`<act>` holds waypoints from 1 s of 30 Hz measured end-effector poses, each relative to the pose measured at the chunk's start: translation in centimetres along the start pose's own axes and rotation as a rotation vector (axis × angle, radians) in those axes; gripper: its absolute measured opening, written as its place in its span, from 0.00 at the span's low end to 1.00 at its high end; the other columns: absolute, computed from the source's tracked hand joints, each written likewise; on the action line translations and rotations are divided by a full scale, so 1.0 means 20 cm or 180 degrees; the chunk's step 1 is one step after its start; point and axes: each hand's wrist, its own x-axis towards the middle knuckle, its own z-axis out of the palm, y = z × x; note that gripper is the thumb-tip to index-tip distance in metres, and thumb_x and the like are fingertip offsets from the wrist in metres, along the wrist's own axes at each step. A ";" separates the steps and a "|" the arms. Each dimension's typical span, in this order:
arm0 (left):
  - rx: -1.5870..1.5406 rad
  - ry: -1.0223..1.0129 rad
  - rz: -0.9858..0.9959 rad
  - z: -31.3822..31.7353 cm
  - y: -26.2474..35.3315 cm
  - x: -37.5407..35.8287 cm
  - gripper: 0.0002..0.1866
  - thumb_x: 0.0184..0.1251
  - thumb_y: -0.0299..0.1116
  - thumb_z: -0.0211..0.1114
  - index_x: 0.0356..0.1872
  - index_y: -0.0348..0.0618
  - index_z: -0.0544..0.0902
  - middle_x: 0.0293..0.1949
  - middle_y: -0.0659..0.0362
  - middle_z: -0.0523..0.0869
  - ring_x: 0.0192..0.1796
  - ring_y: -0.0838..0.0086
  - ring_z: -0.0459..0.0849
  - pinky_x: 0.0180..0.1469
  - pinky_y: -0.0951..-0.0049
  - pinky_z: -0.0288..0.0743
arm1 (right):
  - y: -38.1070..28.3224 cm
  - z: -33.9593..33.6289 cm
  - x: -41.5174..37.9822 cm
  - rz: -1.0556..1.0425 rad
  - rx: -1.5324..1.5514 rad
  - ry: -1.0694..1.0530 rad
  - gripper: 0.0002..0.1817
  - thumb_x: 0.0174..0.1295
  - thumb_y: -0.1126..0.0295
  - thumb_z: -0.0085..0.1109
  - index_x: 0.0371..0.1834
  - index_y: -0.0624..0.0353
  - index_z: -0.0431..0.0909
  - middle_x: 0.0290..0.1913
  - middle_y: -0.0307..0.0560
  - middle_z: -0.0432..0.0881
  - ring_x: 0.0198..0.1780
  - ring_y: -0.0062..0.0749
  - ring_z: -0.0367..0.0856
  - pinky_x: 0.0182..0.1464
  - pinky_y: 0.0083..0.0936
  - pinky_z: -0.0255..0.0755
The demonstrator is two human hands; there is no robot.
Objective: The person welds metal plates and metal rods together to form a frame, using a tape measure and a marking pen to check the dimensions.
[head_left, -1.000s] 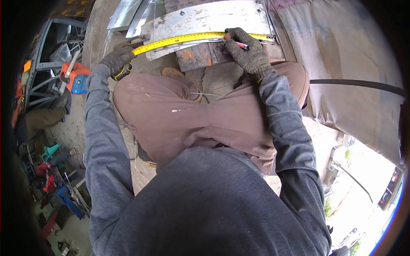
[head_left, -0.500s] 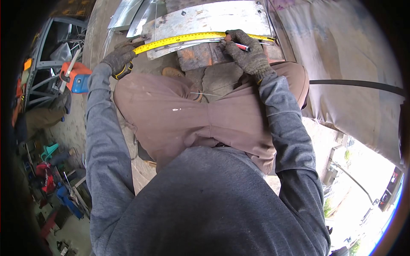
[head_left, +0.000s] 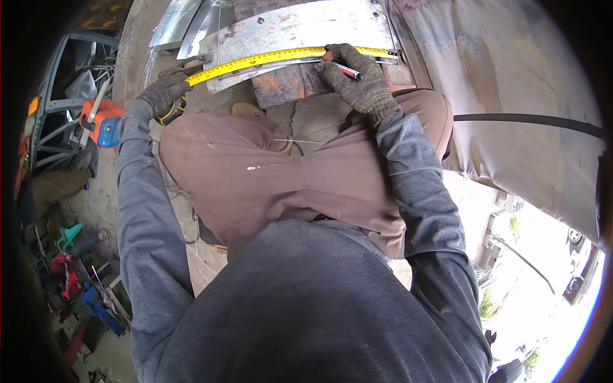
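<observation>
My left hand (head_left: 163, 93), in a grey knit glove, is closed around a tape measure, whose black-and-yellow case (head_left: 171, 112) shows below the palm. From it the yellow blade (head_left: 255, 61) runs out to the right, slightly bowed, along the near edge of a scuffed metal sheet (head_left: 300, 29). My right hand (head_left: 363, 82), also gloved, holds a marker (head_left: 348, 71) with a white-and-red barrel. Its fingertips touch the blade or lie just at it; the marker's tip is hidden by the fingers. The blade's far end reaches the sheet's right side.
Under the sheet's near edge lies a worn wooden block (head_left: 281, 87). Shiny metal strips (head_left: 175, 22) lie at the upper left. An orange-and-blue case (head_left: 102, 123) stands beside a metal rack (head_left: 60, 105). A large draped cover (head_left: 511, 76) hangs along the right.
The whole view has shifted slightly, so everything appears a little further left. Both hands keep their grips, and the blade stays stretched along the sheet.
</observation>
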 end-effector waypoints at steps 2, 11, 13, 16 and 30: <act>0.0799 0.0303 0.0782 0.01 -0.03 -0.01 0.15 0.73 0.33 0.55 0.55 0.44 0.82 0.59 0.45 0.81 0.63 0.51 0.79 0.64 0.59 0.74 | 0.01 0.00 0.00 -0.0028 -0.0010 0.0030 0.17 0.67 0.62 0.66 0.55 0.57 0.79 0.44 0.49 0.86 0.46 0.33 0.86 0.52 0.30 0.78; 0.0000 -0.0141 -0.0132 -0.04 0.06 0.02 0.17 0.74 0.38 0.56 0.57 0.42 0.82 0.58 0.46 0.81 0.59 0.50 0.80 0.63 0.58 0.74 | 0.02 0.01 0.00 -0.0243 0.0081 0.0047 0.21 0.69 0.52 0.60 0.57 0.54 0.78 0.41 0.54 0.86 0.43 0.45 0.86 0.47 0.38 0.80; -0.0231 -0.0117 -0.0307 -0.04 0.07 0.01 0.17 0.74 0.37 0.56 0.57 0.42 0.82 0.59 0.46 0.81 0.59 0.50 0.80 0.64 0.58 0.74 | 0.03 0.02 0.00 -0.0241 0.0142 0.0037 0.21 0.69 0.53 0.60 0.57 0.54 0.77 0.41 0.53 0.85 0.43 0.45 0.86 0.46 0.38 0.80; 0.0111 0.0041 -0.0035 -0.04 0.08 0.00 0.16 0.73 0.35 0.56 0.57 0.43 0.83 0.60 0.45 0.81 0.61 0.50 0.80 0.64 0.58 0.74 | 0.04 0.02 0.01 -0.0327 -0.0121 0.0041 0.20 0.69 0.53 0.61 0.57 0.53 0.77 0.41 0.53 0.85 0.42 0.45 0.86 0.46 0.38 0.79; 0.0571 -0.0018 0.0198 -0.06 0.10 0.00 0.16 0.72 0.31 0.58 0.59 0.47 0.82 0.63 0.45 0.79 0.66 0.49 0.77 0.68 0.57 0.72 | -0.01 0.00 0.01 0.0205 -0.0358 -0.0171 0.17 0.68 0.59 0.65 0.55 0.55 0.80 0.47 0.50 0.87 0.50 0.38 0.87 0.53 0.33 0.78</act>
